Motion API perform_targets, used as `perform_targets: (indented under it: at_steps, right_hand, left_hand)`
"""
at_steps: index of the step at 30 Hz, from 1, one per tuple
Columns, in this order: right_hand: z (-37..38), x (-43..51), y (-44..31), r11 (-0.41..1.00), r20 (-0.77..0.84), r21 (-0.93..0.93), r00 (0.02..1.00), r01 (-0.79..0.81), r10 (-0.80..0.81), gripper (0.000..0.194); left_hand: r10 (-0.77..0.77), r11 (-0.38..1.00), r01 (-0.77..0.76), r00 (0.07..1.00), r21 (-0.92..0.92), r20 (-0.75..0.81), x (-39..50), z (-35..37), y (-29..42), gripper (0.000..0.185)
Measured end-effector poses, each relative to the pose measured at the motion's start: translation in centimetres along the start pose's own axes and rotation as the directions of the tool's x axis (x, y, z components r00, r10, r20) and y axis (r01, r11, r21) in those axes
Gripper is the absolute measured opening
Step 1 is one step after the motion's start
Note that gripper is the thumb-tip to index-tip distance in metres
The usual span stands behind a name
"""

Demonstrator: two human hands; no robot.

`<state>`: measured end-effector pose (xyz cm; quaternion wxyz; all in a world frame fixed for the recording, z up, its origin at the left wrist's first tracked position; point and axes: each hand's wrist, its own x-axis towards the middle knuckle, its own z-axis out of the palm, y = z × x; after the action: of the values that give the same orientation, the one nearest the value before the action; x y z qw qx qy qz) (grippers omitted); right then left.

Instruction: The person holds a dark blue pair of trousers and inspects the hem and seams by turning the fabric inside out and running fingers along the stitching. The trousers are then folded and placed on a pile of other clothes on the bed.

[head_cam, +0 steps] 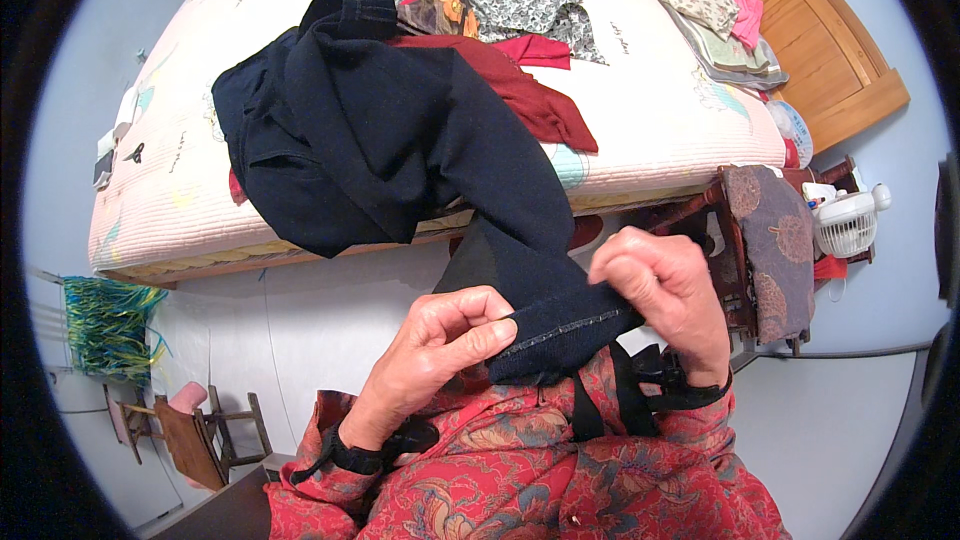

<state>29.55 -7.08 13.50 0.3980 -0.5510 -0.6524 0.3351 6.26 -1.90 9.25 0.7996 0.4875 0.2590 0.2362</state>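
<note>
Dark navy trousers (pixel 352 120) drape from the bed's edge down to my lap. At the near end, the trouser-leg hem (pixel 562 334) shows a line of pale stitching along its folded edge. My left hand (pixel 442 345) pinches the hem's left side between thumb and fingers. At the right end of the hem is my right hand (pixel 664 296), its fingers curled in against the cloth. Whether something small, such as a needle, sits between its fingertips cannot be made out. Black straps circle both wrists over red patterned sleeves.
On the bed (pixel 675 127) lie a dark red garment (pixel 540 101), a grey patterned garment (pixel 517 0) and scissors (pixel 135 154). A cloth-covered chair (pixel 772 240) and small white fan (pixel 847 221) stand right. Low wooden stools (pixel 232 420) are at lower left.
</note>
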Motion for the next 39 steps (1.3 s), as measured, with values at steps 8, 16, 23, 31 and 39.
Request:
perform_targets:
  at_steps: [8,16,23,31,39]
  right_hand:
    - [2.7,0.3,-0.4,0.997,0.062,-0.041,0.996,0.069,-0.066,0.019]
    - [0.3,-0.7,0.2,0.998,-0.142,0.011,0.988,-0.059,0.060,0.020]
    - [-0.2,-1.4,0.9,0.996,-0.170,0.052,0.982,-0.073,0.081,0.019]
    - [-0.6,-1.6,1.6,0.995,-0.164,0.058,0.983,-0.079,0.087,0.021]
    - [-0.4,-1.6,2.0,0.995,-0.162,0.054,0.983,-0.078,0.086,0.024]
  left_hand:
    - [0.045,0.998,-0.045,0.999,0.043,-0.002,0.3,0.1,-0.5,0.023]
    - [0.027,0.999,-0.024,0.997,0.049,-0.068,-0.2,-0.3,-0.6,0.031]
    - [0.014,0.998,-0.008,0.994,0.062,-0.105,-0.4,-0.4,-0.5,0.034]
    - [0.023,0.999,-0.019,0.996,0.048,-0.083,-0.4,-0.6,-0.6,0.030]
    - [0.086,0.995,-0.082,0.993,0.053,-0.076,-0.2,-0.6,-0.9,0.026]
